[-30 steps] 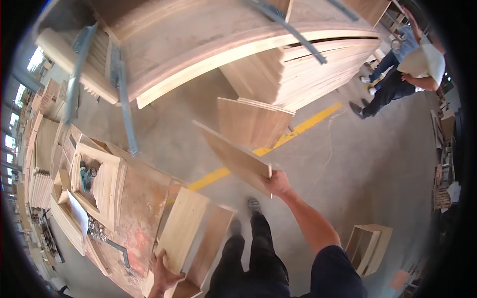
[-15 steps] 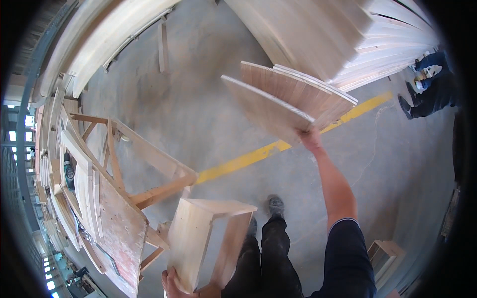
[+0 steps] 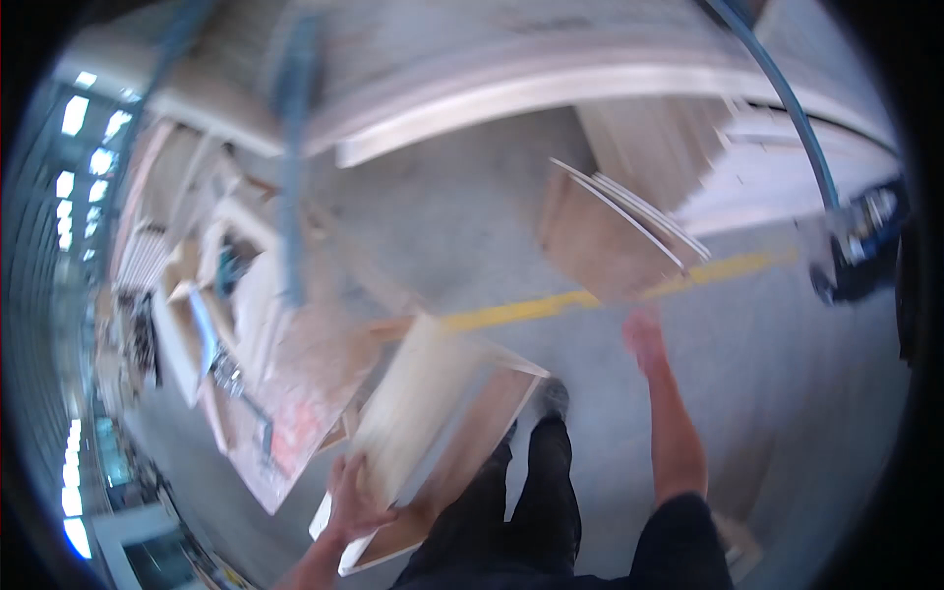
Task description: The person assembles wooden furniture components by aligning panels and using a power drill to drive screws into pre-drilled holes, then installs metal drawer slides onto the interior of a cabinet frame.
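At the lower left, my left hand (image 3: 356, 500) grips the near end of a pale wooden box frame (image 3: 398, 403), its fingers over the edge of the board. The frame is open in the middle and tilted in front of my legs. My right hand (image 3: 643, 339) is stretched forward and smeared by motion, so its fingers do not show clearly. Just beyond it, several flat wooden panels (image 3: 600, 231) stand on edge, leaning together. The right hand appears apart from their near lower corner.
Left of the frame stands a worktable (image 3: 310, 388) bearing wood pieces and tools. A large stack of boards (image 3: 757, 177) rises behind the panels. A yellow line (image 3: 521, 312) crosses the grey floor. Another person (image 3: 865, 246) in dark clothes is at the far right.
My right hand has let go of the panel it held, which now leans with the others, and has drawn back. The view has swung left; the box frame is tilted more.
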### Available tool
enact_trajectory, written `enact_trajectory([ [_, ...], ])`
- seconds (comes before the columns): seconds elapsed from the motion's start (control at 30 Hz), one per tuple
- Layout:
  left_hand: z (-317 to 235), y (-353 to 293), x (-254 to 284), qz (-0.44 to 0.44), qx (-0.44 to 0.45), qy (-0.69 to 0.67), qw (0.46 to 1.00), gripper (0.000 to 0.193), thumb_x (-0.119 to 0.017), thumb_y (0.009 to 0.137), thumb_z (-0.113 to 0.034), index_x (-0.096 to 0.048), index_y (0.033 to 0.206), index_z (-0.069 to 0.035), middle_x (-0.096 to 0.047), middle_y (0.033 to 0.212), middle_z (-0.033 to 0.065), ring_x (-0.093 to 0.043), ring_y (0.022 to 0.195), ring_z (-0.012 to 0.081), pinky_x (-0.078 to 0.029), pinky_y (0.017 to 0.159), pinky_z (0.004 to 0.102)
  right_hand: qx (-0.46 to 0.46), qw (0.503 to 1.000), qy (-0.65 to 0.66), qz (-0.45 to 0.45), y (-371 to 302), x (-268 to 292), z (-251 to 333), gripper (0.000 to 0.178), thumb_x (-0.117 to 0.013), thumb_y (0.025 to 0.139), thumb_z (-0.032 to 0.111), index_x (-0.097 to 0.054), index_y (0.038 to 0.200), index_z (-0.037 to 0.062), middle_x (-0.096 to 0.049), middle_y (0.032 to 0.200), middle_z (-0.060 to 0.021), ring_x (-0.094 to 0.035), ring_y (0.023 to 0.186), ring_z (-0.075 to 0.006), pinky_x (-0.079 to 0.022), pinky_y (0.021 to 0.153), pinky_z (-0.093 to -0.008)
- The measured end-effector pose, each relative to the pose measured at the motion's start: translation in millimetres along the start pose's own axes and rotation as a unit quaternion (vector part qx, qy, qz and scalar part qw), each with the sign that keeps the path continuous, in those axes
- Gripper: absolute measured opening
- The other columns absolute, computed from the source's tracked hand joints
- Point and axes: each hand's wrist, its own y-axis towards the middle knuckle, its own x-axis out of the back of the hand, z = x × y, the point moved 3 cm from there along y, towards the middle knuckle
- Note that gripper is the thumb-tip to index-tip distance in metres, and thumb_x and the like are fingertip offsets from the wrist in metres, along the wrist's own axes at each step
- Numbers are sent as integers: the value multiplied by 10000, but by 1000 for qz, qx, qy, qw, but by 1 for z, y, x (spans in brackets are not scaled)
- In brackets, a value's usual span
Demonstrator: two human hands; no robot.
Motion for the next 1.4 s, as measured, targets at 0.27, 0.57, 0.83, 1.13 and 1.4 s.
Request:
enact_trajectory([
  [0.27,-36,-57,62,-45,-105,49,992,1176,-891,476,-379,-356,1501,-169,-291,1433,314,-276,1333,516,-235,1128,592,-227,933,120,251,-255,-288,99,484,-442,1036,429,-532,1320,48,-633,1245,-174,-590,1184,-331,-494,975,-482],
  [0.57,-113,-62,18,-108,-249,114,956,1068,-898,490,-300,-415,1429,-142,-310,1427,338,-286,1345,516,-206,1113,609,-198,921,244,231,-393,-394,98,546,-655,941,208,-464,1420,25,-579,1341,-94,-587,1177,-209,-512,928,-370],
  [0.83,-170,-90,-77,26,-498,149,854,973,-864,594,-282,-424,1439,-84,-305,1473,276,-247,1391,494,-172,1132,630,-92,853,482,-180,-484,-262,36,476,-630,975,243,-511,1387,34,-591,1337,-134,-585,1225,-275,-483,1036,-407],
  [1.13,-148,-114,-179,132,-440,117,880,563,-800,759,-240,-600,1206,38,-661,1127,205,-604,1129,366,-450,1012,436,79,519,671,-524,-606,41,-115,542,-588,981,489,-491,1340,94,-577,1310,-69,-599,1166,-238,-540,950,-444],
  [1.4,-208,-180,-364,259,-497,344,753,375,-683,877,-198,-657,1177,24,-619,1260,235,-530,1229,425,-410,1060,501,171,280,738,-590,-720,330,-291,521,-498,989,564,-549,1314,160,-640,1252,-36,-631,1123,-226,-554,899,-399],
])
